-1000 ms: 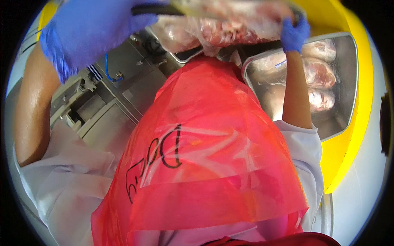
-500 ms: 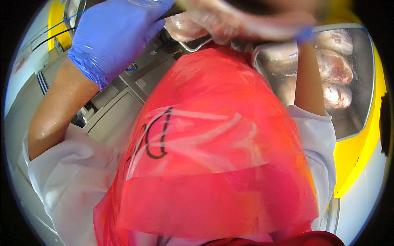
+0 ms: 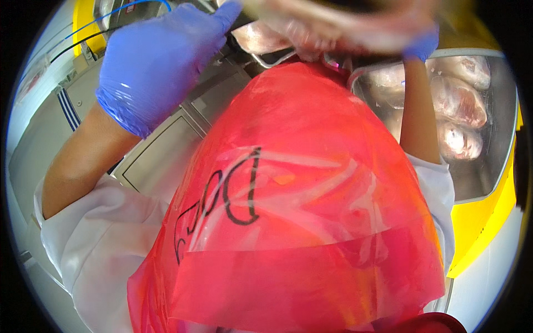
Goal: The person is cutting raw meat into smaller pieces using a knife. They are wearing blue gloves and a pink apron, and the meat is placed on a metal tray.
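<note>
Big red plastic apron (image 3: 311,211) fills most of the view. Metal tray (image 3: 488,183) of raw chicken pieces (image 3: 458,102) sits off to the right. Both blue-gloved hands are up top, left hand (image 3: 158,61) and right hand (image 3: 419,47), each closed on an end of a blurry bag of raw meat (image 3: 338,25)

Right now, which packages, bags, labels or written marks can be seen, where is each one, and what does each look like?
Red apron: thin see-through plastic over the person's chest, middle of the picture.
Handwriting: black marker strokes on the apron's left part.
Wrapped meat: blurred pink pieces in clear plastic at the top, held between the gloved left hand and right hand.
Meat pieces: pale pink, in the metal tray on the right.
No screens or signs.
</note>
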{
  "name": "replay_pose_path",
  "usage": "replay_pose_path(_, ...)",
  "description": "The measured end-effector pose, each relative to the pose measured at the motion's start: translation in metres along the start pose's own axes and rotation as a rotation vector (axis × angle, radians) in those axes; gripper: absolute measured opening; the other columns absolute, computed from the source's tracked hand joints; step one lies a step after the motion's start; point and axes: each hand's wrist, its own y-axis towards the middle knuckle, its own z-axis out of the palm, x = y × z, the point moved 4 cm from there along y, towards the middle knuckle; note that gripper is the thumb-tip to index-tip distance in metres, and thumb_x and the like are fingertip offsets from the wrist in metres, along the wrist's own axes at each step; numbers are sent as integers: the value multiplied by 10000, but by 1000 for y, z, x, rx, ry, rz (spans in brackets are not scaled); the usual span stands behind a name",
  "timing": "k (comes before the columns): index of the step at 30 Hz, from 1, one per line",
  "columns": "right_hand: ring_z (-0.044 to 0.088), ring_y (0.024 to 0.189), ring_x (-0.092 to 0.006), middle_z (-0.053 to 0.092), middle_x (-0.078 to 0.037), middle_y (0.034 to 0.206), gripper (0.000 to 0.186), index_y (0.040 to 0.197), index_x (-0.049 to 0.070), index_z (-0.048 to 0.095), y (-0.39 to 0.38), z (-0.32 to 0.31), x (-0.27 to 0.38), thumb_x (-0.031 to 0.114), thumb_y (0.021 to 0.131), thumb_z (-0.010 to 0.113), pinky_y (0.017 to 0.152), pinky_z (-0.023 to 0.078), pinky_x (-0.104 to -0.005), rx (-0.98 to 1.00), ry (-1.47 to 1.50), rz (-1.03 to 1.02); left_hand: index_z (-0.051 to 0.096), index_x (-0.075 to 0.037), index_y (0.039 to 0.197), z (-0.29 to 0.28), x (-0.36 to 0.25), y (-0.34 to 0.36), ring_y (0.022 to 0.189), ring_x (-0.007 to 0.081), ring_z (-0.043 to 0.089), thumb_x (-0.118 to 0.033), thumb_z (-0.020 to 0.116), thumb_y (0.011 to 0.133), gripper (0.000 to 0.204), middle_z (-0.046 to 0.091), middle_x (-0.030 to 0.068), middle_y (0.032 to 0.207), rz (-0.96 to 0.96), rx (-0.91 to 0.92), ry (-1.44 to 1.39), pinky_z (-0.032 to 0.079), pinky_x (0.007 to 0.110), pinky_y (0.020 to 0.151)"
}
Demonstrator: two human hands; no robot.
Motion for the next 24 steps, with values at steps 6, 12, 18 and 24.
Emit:
replay_pose_path(6,733,979,-328,750,-161,1085,301,1108,53,737,-17,29,-21,276,907,714,841,584,-420,-95,470,166,465,-298,1561,22,-1,-4,571,218,561,-259,675,959,639,528,47,754,34,-60,-32,480,378,492)
replay_pose_path(12,732,1004,-348,753,-174,1135,440,1205,30,721,-5,-54,30,370,925,711,879,569,-435,-124,499,260,472,-298,1560,36,-2,-2,515,178,503,-267,693,928,670,463,26,727,30,3,94,435,343,440)
replay_pose_path(18,738,1005,-342,757,-176,1141,499,1240,61,729,-9,-52,26,466,954,673,885,567,-408,-221,597,278,475,-248,1564,53,-16,6,490,179,485,-120,635,849,744,451,40,723,83,-85,60,412,327,405)
replay_pose_path(24,740,997,-339,758,-176,1127,513,1208,60,741,4,-81,43,498,955,660,872,567,-407,-189,595,294,517,-205,1514,87,-4,1,499,193,528,-124,617,841,684,498,51,734,67,-186,-61,441,348,412)
